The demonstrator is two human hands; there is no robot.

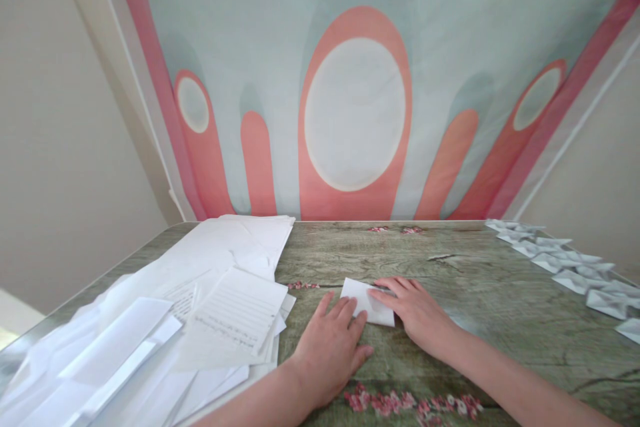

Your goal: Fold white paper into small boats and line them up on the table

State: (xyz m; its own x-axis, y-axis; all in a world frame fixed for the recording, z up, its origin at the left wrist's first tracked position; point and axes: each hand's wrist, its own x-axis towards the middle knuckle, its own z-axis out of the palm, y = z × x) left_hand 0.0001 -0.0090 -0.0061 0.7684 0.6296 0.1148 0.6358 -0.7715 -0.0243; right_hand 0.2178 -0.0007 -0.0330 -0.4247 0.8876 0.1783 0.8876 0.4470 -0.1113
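Observation:
A small folded piece of white paper (371, 315) lies on the wood-patterned table in front of me. My left hand (333, 340) rests at its lower left side, fingers stretched and spread, with some fingertips touching the paper. From the right, my right hand (413, 307) reaches over the upper right part of the sheet. Its fingers lie extended on the paper and along its edge, pressing rather than wrapping round it. Part of the paper's right side is hidden under that hand.
On the left is a large messy pile of white paper (250, 237), including a lined handwritten sheet (240, 313) and folded strips (120, 337). Several folded paper boats (570, 260) line the table's right edge. A patterned backdrop (355, 113) rises behind the table (500, 320).

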